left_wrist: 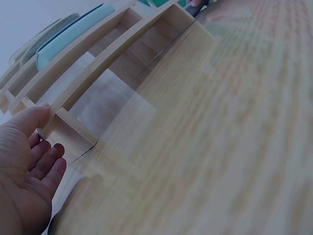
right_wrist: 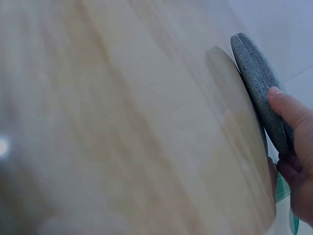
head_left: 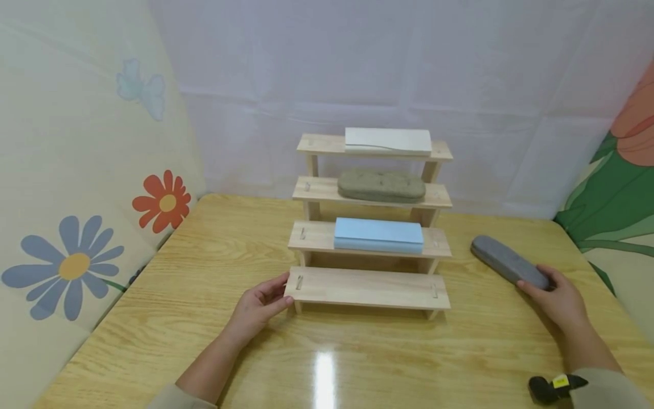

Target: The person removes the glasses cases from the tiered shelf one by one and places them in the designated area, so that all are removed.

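A four-step wooden display stand point(head_left: 368, 287) stands on the table. My left hand point(head_left: 260, 304) pinches the left end of its lowest step, thumb near the front corner; the left wrist view shows the other fingers point(left_wrist: 49, 164) loosely bent beside it. On the right, my right hand point(head_left: 559, 298) grips the near end of a long grey glasses case point(head_left: 503, 258), thumb on one side. In the right wrist view the case point(right_wrist: 257, 81) is at the table surface. A white case point(head_left: 388, 140), an olive-green glasses case point(head_left: 380, 186) and a light blue case point(head_left: 378, 234) lie on the upper three steps.
The wood-grain table point(head_left: 168, 318) extends around the stand. A white cloth point(head_left: 306, 74) hangs behind it. Flower-printed panels point(head_left: 66, 170) flank both sides. A black strap with a yellow label point(head_left: 559, 383) is at the right sleeve.
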A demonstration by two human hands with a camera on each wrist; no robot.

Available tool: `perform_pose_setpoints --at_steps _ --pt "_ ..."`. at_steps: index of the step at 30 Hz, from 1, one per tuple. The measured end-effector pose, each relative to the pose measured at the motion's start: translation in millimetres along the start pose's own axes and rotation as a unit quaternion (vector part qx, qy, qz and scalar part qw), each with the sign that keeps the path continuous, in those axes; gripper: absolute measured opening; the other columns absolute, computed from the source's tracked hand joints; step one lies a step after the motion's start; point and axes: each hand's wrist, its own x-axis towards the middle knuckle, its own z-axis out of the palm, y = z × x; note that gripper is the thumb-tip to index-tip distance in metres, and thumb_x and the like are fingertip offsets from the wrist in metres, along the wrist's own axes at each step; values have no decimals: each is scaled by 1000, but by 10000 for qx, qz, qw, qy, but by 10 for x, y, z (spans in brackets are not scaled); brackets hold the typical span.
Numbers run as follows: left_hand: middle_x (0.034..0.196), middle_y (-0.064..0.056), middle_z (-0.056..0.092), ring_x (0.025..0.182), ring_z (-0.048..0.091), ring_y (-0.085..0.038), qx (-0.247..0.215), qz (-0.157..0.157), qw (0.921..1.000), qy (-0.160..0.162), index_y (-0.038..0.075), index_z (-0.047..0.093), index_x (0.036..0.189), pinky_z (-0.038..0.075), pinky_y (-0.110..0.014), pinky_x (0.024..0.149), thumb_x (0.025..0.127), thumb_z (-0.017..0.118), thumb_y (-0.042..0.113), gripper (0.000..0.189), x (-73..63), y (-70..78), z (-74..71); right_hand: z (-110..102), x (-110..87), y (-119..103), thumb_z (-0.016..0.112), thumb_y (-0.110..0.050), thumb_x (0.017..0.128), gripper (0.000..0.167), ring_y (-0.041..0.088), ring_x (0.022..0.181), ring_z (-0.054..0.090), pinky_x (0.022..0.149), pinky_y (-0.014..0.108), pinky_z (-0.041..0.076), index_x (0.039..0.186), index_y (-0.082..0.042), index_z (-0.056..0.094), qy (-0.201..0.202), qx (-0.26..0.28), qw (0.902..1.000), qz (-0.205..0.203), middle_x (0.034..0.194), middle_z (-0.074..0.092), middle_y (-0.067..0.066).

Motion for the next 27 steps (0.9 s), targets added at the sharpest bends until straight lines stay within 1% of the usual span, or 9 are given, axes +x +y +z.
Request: perform_pose_setpoints --at_steps 9,15,21,27 --pt "139 -26 53 106 59 5 65 -42 10000 8 -4 46 142 49 -11 91 90 70 12 59 -3 16 -3 -15 146 -34 54 -47 97 84 59 132 29 107 68 29 149 11 22 63 25 9999 95 147 27 42" --pt "140 -26 53 106 59 5 30 -50 10000 -9 -4 46 142 50 -12 92 90 70 11 59 4 6 -5 -17 232 -56 52 -50 96 86 59 133 27 108 68 28 150 10 21 39 0 9999 146 149 25 42" --pt "140 -25 53 106 59 5 90 -54 9999 6 -2 47 142 50 -12 92 90 70 12 58 -1 4 -6 -27 291 -67 52 -49 97 86 59 134 27 109 67 28 150 10 20 4 -37 9999 118 149 25 42" --pt "140 -24 54 107 60 3 133 -84 9999 41 -2 47 142 50 -12 92 90 71 12 59 -3 0 -2 -40 344 -68 50 -51 97 87 58 133 27 109 67 28 151 9 17 -40 -65 9997 252 149 24 42"
